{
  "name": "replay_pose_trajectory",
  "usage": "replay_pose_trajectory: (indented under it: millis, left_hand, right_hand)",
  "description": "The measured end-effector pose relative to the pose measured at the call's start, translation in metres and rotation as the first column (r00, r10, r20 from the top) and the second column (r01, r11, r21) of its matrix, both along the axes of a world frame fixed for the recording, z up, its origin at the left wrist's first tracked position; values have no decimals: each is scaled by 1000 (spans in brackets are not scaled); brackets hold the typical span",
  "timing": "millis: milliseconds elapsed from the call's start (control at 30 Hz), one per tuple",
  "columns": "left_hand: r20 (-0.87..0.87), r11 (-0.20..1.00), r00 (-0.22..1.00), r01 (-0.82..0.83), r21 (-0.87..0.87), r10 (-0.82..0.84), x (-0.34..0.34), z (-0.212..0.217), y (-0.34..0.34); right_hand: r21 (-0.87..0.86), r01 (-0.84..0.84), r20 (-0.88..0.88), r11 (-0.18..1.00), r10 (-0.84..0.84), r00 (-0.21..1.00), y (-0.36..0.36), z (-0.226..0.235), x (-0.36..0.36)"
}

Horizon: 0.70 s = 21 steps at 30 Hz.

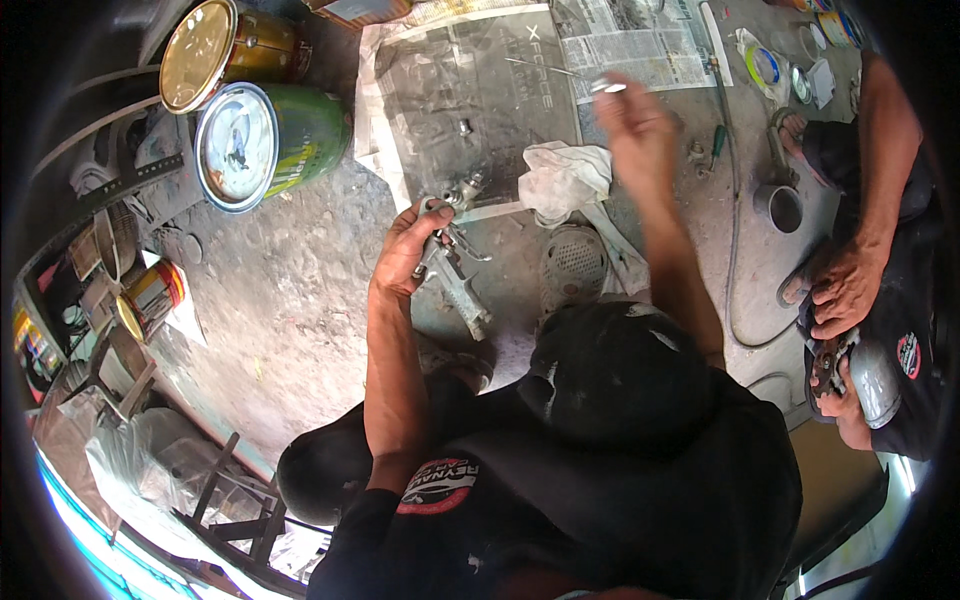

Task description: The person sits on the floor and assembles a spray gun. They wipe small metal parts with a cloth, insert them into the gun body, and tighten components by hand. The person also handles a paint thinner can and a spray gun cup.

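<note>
My left hand (402,248) is closed around a bare metal spray gun (452,278), its handle hanging down toward me and its trigger facing right. The gun's head end lies near the lower edge of a dark printed sheet. Out to the right and farther off, my right hand (642,140) is raised and slightly blurred. Its fingers pinch a long thin metal needle (545,68), which points left over the sheet; a shiny silver piece shows at the fingertips. On the sheet sits a small metal part (465,127). A crumpled white cloth (563,182) lies between my hands.
Two large paint cans (310,130) stand at the far left. At the right a co-worker's hands hold a spray gun with a grey cup (878,385). A hose (735,230), a green-handled screwdriver (718,142) and a grey cup (780,208) are on the concrete floor.
</note>
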<state>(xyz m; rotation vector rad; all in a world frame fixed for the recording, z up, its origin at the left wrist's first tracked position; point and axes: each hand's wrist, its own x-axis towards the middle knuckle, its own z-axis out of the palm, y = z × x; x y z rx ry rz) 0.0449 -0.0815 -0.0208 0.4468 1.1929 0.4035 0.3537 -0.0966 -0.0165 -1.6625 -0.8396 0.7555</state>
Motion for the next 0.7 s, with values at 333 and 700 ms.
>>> replay_pose_trajectory:
  millis: [333, 700]
  left_hand:
    - [52, 992, 995, -94, 82, 90, 2, -10, 1]
    - [75, 991, 989, -127, 41, 124, 2, -10, 4]
  right_hand:
    - [59, 239, 821, 969, -183, 541, 32, -55, 103]
    - [-225, 133, 821, 965, 114, 559, 18, -67, 86]
